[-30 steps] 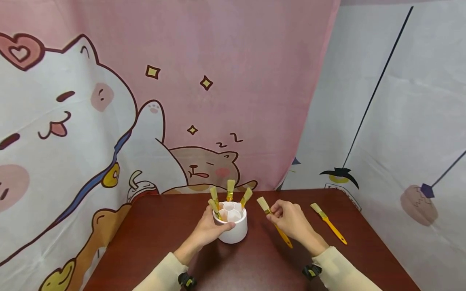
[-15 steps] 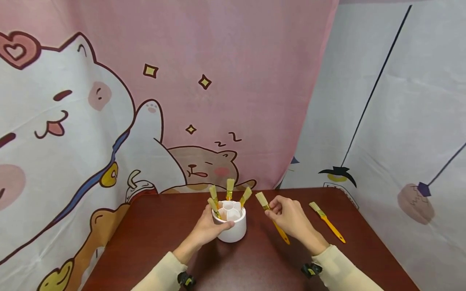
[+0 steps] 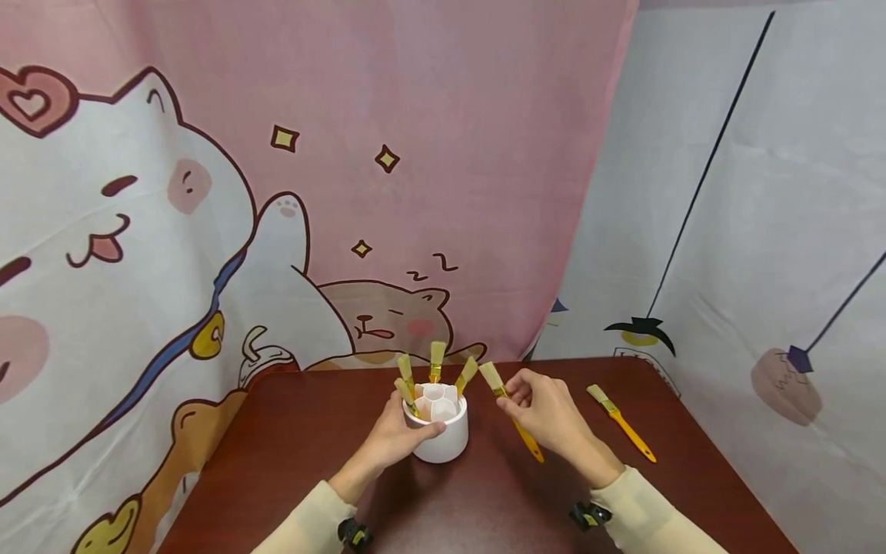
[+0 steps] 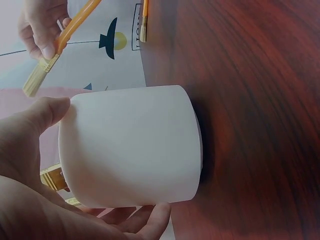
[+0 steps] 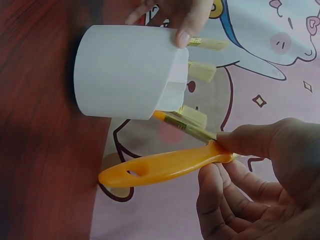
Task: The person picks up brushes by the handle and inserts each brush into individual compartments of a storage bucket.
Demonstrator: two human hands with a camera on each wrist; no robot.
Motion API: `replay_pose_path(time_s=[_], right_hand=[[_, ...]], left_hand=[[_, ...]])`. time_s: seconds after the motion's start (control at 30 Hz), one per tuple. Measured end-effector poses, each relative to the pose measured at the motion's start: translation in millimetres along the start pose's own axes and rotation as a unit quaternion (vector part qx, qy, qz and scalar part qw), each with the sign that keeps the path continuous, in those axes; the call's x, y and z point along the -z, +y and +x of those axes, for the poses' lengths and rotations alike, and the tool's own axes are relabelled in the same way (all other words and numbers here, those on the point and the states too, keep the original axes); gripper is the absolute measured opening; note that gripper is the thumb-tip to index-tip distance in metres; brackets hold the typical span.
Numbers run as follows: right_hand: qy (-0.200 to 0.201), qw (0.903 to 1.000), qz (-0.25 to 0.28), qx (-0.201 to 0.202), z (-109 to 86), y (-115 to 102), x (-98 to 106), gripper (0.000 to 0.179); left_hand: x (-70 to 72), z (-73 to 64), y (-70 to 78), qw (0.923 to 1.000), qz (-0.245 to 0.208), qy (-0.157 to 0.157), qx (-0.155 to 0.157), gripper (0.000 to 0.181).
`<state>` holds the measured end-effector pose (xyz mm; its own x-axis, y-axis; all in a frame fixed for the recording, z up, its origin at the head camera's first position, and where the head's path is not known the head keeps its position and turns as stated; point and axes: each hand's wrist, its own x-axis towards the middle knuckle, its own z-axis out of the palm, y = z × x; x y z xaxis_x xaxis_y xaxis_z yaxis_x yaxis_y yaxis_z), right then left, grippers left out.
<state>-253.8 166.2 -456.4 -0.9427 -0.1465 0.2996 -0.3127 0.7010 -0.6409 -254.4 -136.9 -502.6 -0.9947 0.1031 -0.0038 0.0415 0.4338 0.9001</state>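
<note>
My left hand (image 3: 396, 432) grips a white round holder (image 3: 443, 445), thumb at its near rim and fingers round its left side. Inside, the holder is split into compartments. Several paintbrushes stand in it bristles up, among them one at the back (image 3: 438, 360) and one leaning right (image 3: 467, 375). To the holder's right, my right hand (image 3: 547, 408) pinches a paintbrush (image 5: 160, 166) between thumb and fingers near its ferrule. That brush is raised off the table and tilted, with pale bristles up toward the holder and its yellow handle pointing down toward me.
Another paintbrush (image 3: 626, 427) with a yellow handle lies on the dark red-brown table (image 3: 311, 438), right of my right hand. A printed cloth (image 3: 484, 154) with cartoon animals hangs behind the table and along its sides.
My right hand has shifted slightly left with its paintbrush, bringing the bristles closer to the holder. The left hand keeps its grip on the holder, which stays in place.
</note>
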Motion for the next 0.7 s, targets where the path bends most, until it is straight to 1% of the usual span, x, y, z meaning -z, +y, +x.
replay_pose_path(time_s=[0.3, 0.37, 0.57, 0.7], right_hand=[[0.011, 0.9996, 0.008, 0.026, 0.7, -10, -1, 0.019], [0.011, 0.9993, 0.012, 0.033, 0.3, -13, -2, 0.019], [0.009, 0.9985, 0.017, 0.051, 1.0, -19, -4, 0.02], [0.018, 0.997, 0.025, 0.071, 3.1, -24, -4, 0.02]], left_hand=[[0.8, -0.2, 0.3, 1.0, 0.0, 0.001, 0.003, 0.108], [0.7, -0.4, 0.1, 1.0, 0.001, 0.003, 0.008, 0.109], [-0.2, -0.4, -1.1, 1.0, -0.001, 0.003, 0.009, 0.108], [-0.1, 0.8, -0.2, 1.0, -0.002, 0.003, 0.005, 0.108]])
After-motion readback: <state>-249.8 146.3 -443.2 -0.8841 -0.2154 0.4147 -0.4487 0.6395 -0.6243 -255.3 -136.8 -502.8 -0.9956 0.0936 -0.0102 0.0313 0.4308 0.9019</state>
